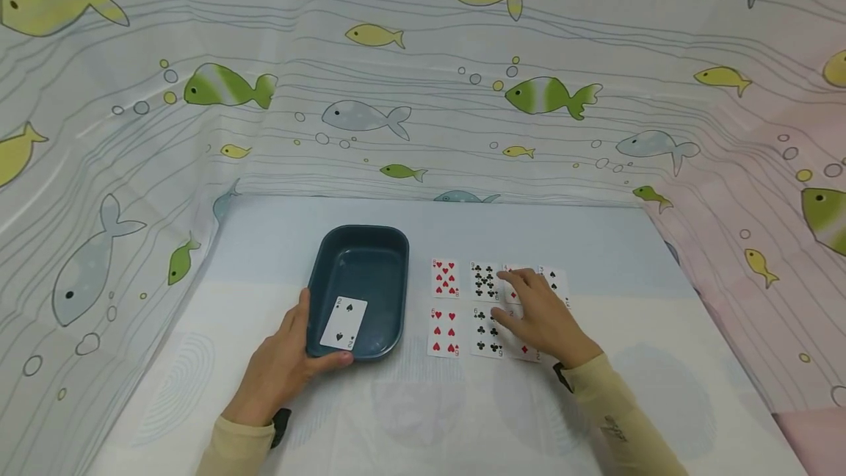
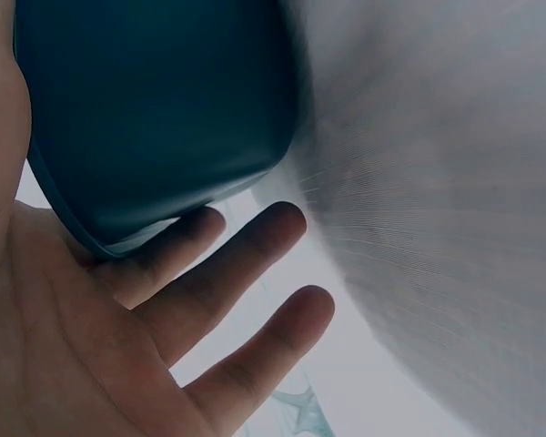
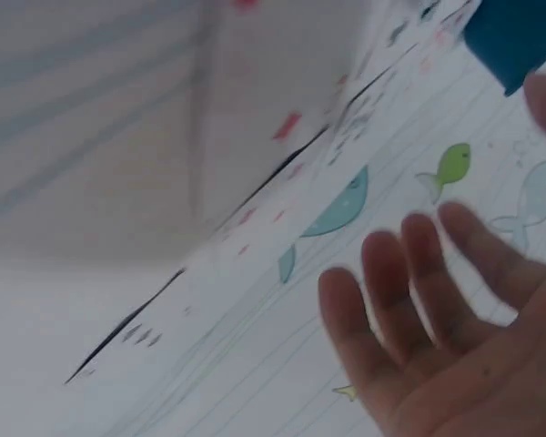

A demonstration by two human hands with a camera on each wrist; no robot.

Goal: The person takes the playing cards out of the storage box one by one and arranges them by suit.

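Note:
A dark blue tray (image 1: 360, 347) stands left of the middle, with a two of spades card (image 1: 344, 323) lying face up inside near its front. My left hand (image 1: 277, 369) holds the tray by its front left corner, thumb at the front rim and fingers along the outer wall; the left wrist view shows these fingers (image 2: 232, 273) spread beside and below the wall. Over the cards on the right hovers my right hand (image 1: 538, 314), fingers apart and holding nothing. It partly covers a two of diamonds (image 1: 526, 352), another diamonds card (image 1: 512, 296) and a spades card (image 1: 554, 281).
Two hearts cards (image 1: 444, 333) lie one behind the other, right of the tray. Beside them, two clubs cards (image 1: 487, 333) lie likewise. All rest face up on a pale cloth (image 1: 410, 417). A fish-patterned curtain (image 1: 423, 160) rises behind and at both sides.

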